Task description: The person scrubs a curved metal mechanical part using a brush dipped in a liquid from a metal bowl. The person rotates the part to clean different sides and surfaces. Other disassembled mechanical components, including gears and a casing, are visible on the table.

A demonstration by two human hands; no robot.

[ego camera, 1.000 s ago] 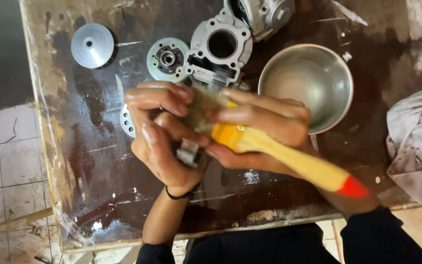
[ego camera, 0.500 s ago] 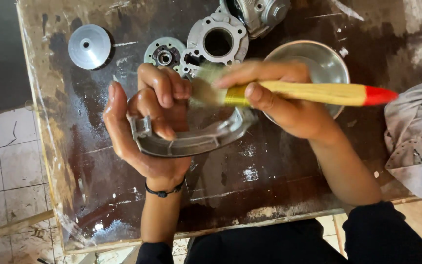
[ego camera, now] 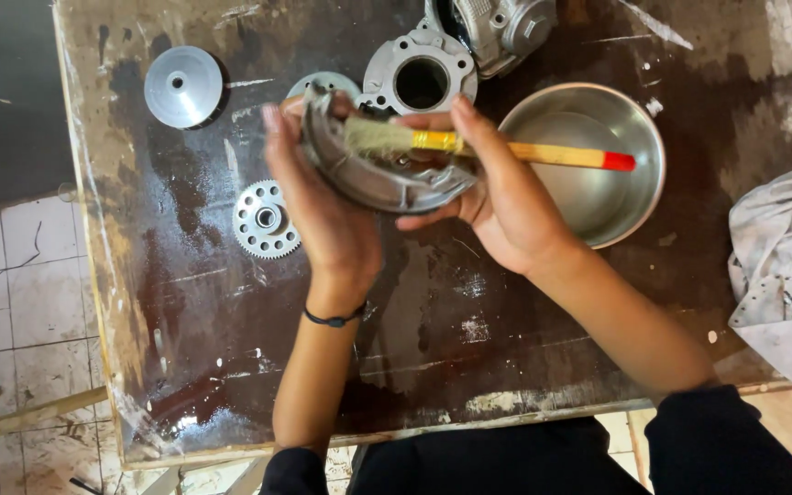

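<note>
My left hand [ego camera: 318, 206] holds a curved grey metal brake shoe [ego camera: 373, 174] up over the dark wet table [ego camera: 469, 339], its outer face turned toward me. In my right hand [ego camera: 497, 197] is a paintbrush [ego camera: 506, 149] with a yellow wooden handle and a red tip. Its bristles rest on the inner side of the shoe. The right-hand fingers also steady the shoe's lower right end.
A steel bowl [ego camera: 630, 183] sits right of the hands. Behind them lie a grey engine cylinder [ego camera: 421, 78], another engine casting [ego camera: 497, 23], a round hub part [ego camera: 323, 84] and a silver disc [ego camera: 182, 85]. A toothed gear [ego camera: 265, 219] lies left. A grey rag [ego camera: 786, 266] is at the right edge.
The left hand has turned the brake shoe over and raised it toward the far side. The brush has swung so its handle points right over the bowl, and the gear is now uncovered.
</note>
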